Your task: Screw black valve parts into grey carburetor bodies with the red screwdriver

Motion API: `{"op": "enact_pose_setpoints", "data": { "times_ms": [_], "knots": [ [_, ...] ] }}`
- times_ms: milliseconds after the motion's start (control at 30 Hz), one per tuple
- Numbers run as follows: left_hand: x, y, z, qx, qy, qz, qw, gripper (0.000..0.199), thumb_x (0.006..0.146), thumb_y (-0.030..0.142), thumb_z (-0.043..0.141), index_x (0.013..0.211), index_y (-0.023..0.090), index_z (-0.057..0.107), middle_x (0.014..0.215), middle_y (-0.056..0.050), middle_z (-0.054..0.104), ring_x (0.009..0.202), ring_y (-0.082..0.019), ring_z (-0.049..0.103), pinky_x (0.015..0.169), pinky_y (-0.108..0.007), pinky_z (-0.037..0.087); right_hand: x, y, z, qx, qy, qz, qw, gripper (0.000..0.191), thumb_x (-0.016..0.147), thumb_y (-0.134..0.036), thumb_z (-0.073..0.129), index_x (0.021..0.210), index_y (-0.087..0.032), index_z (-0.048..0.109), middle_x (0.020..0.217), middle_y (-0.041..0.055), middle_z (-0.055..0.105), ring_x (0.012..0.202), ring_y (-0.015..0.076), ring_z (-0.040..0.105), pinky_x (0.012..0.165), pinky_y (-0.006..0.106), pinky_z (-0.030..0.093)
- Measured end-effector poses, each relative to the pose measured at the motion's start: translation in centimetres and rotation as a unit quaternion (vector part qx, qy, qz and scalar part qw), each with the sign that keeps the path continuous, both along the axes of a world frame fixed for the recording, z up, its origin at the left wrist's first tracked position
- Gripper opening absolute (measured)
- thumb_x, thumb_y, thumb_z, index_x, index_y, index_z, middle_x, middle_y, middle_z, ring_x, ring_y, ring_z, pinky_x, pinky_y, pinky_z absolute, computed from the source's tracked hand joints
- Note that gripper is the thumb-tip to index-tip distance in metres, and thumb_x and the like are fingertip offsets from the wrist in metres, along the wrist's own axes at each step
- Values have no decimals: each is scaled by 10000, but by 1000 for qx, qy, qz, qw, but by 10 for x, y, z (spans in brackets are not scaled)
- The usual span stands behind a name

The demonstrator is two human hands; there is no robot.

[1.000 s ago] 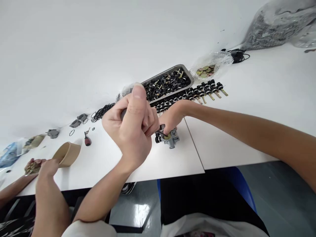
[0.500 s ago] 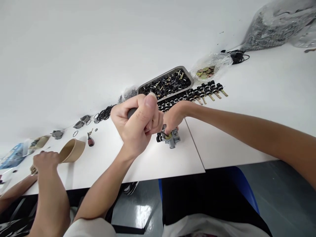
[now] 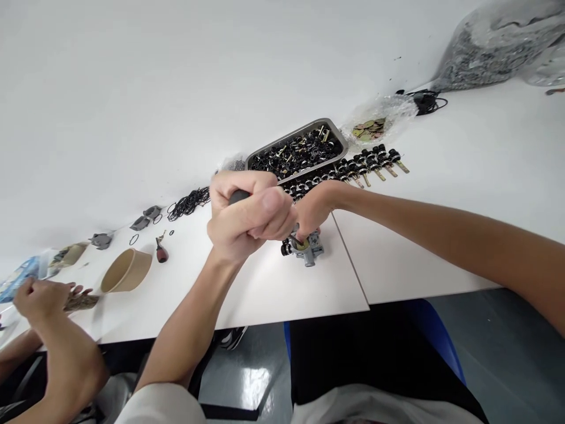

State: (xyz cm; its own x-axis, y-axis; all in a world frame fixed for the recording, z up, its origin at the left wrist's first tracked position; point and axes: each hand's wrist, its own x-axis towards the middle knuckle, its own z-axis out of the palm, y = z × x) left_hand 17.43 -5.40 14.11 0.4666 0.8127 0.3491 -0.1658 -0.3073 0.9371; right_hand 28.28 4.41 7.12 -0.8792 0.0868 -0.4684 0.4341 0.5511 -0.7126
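Observation:
My left hand (image 3: 249, 215) is wrapped round a black-handled tool (image 3: 239, 196); the handle's end shows above the curled fingers. A thin dark shaft reaches down to a grey metal part (image 3: 310, 253) with a round brass-coloured area and a black knob on its left. Bent over the far side of this part, my right hand (image 3: 312, 207) grips it, with a fingertip beside the shaft. The other right fingers are mostly hidden. The part sits on the white table (image 3: 282, 288), close to a table seam.
Behind the hands are a metal tray (image 3: 296, 152) of small black parts and rows of black-knobbed pieces (image 3: 375, 165). To the left are a red-handled screwdriver (image 3: 161, 253), a brown paper bowl (image 3: 126, 271), black rings (image 3: 189, 203) and another person's hand (image 3: 44, 301).
My left hand has turned and shifted slightly right and down, still round the handle. The other person's hand has moved left from the paper bowl, uncovering a brownish bundle.

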Motion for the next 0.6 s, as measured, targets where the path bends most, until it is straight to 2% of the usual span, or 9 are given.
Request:
{"op": "enact_pose_setpoints", "data": {
  "times_ms": [200,267,333,433,533,600],
  "knots": [
    [17,5,-2,0,-12,-53,999,583,823,311,719,463,184,279,387,78,224,313,-19,201,326,-178,208,2,-5,6,-10,9,13,1000,327,854,-116,585,1175,-134,526,898,18,547,826,158,609,670,275,512],
    [15,8,-3,13,-37,-58,998,571,842,309,691,471,190,273,383,85,209,298,-16,173,308,-174,183,2,-5,5,-2,10,10,1000,389,852,-126,577,1232,-144,500,893,11,539,788,148,597,653,275,498],
    [6,12,-5,7,-65,-16,998,570,855,318,672,478,195,264,391,93,177,292,-18,150,297,-173,155,3,-3,3,1,14,9,1000,491,834,-157,607,1303,-165,461,905,2,541,754,135,582,642,269,481],
    [-21,17,-17,-44,-135,87,986,561,866,308,656,500,195,246,414,97,142,312,-24,132,303,-175,139,2,0,0,-12,13,20,1000,582,818,-187,623,1364,-193,422,962,4,558,733,119,561,635,260,459],
    [-53,21,-43,-116,-220,171,953,501,895,267,619,539,201,272,443,97,147,338,-39,158,316,-183,172,2,1,-1,-11,7,16,1000,575,827,-195,610,1371,-216,425,1054,25,564,778,122,562,646,254,453],
    [-71,23,-63,-179,-267,201,925,444,937,210,536,562,202,299,458,91,167,355,-48,216,343,-188,229,2,1,0,1,10,15,1000,558,828,-196,613,1357,-211,435,1108,40,557,839,133,571,670,251,457]
  ]
}}
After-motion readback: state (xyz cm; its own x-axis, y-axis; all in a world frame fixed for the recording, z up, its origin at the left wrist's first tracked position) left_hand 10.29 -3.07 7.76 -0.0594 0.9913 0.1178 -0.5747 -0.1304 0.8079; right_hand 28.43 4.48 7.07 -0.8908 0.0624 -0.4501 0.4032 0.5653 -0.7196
